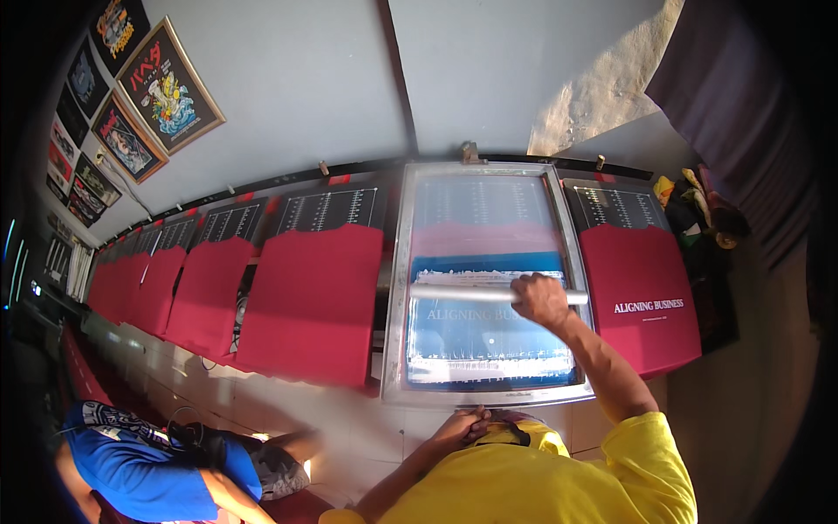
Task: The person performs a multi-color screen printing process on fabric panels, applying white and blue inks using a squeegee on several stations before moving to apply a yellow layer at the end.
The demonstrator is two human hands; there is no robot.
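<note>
Fingers of the right hand (541,299) clamp the squeegee (463,293), seemingly to steady it across the framed screen (489,398); for the left hand (470,425), I cannot tell.

A long, pale silver squeegee (471,293) lies crosswise on a rectangular, metal-framed printing screen (489,398). On the screen's blue area I can see white ink (480,370), streaked beside the squeegee and smeared thickly near the front edge.
</note>
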